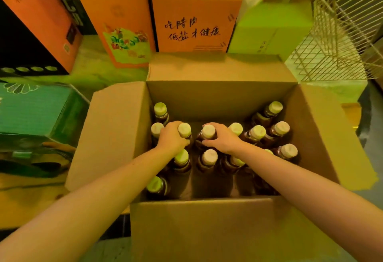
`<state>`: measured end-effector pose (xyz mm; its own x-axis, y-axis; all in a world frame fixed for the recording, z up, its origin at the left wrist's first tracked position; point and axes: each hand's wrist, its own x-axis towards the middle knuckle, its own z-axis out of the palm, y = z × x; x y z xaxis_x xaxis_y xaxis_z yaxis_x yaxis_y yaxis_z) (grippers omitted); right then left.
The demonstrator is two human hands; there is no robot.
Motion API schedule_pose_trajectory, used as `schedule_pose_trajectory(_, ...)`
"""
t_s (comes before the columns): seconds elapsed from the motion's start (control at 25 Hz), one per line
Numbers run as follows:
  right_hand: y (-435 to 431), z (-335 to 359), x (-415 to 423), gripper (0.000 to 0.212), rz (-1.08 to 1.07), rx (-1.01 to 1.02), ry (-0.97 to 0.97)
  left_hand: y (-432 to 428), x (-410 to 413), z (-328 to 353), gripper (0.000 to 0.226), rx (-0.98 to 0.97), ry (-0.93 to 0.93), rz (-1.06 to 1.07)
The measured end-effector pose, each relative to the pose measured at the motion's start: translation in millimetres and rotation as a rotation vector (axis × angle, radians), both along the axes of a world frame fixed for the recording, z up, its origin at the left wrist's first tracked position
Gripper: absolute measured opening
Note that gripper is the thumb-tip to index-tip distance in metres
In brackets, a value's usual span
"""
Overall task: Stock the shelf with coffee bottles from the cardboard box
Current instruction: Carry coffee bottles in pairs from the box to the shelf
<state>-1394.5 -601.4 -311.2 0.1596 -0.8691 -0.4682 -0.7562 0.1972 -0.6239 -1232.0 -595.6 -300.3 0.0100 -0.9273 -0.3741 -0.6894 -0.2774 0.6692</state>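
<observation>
Coffee bottles (209, 157) stand upright in the cardboard box (219, 98) as our left hand (171, 137) and right hand (224, 140) each curl fingers (208, 143) round one neck, others crowding beside the fingers. Full, likely heavy and slick; we'd grip just under the cap.

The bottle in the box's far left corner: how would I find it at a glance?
Find the open cardboard box in the middle, holding pale-capped brown bottles. Follow its back wall to the left corner. The bottle there is the farthest on that side, with a bare gap to its right.
</observation>
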Motion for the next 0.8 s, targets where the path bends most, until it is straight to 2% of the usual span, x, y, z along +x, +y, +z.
schedule_pose_trajectory(0.12, -10, -7, -5, 0.053, 0.051, 0.064, -0.03, -3, -3, -6, 0.044, 0.051, 0.035, 0.023)
schedule_pose_trajectory(0.28, -20, -12, -6, 0.053, 0.1, 0.052, -0.017, -11, -3, -9, 0.043, 0.151, 0.077, 0.029)
schedule_pose_trajectory(0.48, -20, -12, -6, 0.049, 0.099, 0.034, -0.022, -9, -7, -10, 0.042, 0.097, -0.031, 0.025)
schedule_pose_trajectory(0.68, -14, -10, -9, 0.034, 0.051, -0.043, -0.096, -1, -4, -5, 0.023, 0.041, 0.04, -0.047)
schedule_pose_trajectory(0.8, -6, 4, -11, 0.029, 0.064, -0.131, -0.15, 7, -1, 15, 0.021, -0.025, 0.118, -0.066)
